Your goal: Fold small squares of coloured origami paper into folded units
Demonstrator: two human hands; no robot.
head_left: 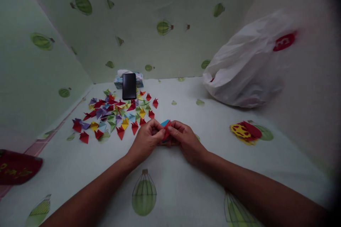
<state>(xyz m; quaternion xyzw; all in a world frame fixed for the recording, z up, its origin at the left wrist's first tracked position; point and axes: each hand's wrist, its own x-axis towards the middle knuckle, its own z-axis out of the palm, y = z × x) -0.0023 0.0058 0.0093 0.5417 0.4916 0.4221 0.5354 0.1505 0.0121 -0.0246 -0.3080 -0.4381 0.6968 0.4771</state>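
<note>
Between my two hands is a small piece of folded red paper (pixel 167 132), pinched from both sides above the middle of the table. My left hand (pixel 149 136) grips its left side with thumb and forefinger. From the right, my right hand (pixel 185 138) presses its thumb and fingers on the same paper. A patch of blue paper (pixel 165 123) shows just behind the red piece; whether it is a separate sheet I cannot tell. Something flat lies under my fingertips, mostly hidden. Left of my hands spreads a pile of folded paper cranes (pixel 114 113) in several colours.
A black phone (pixel 129 86) leans against a tissue box (pixel 118 82) at the back. A white plastic bag (pixel 239 67) stands at the back right. Red and yellow paper cut-outs (pixel 245 132) lie on the right. A dark red object with yellow markings (pixel 20 167) is at the left edge.
</note>
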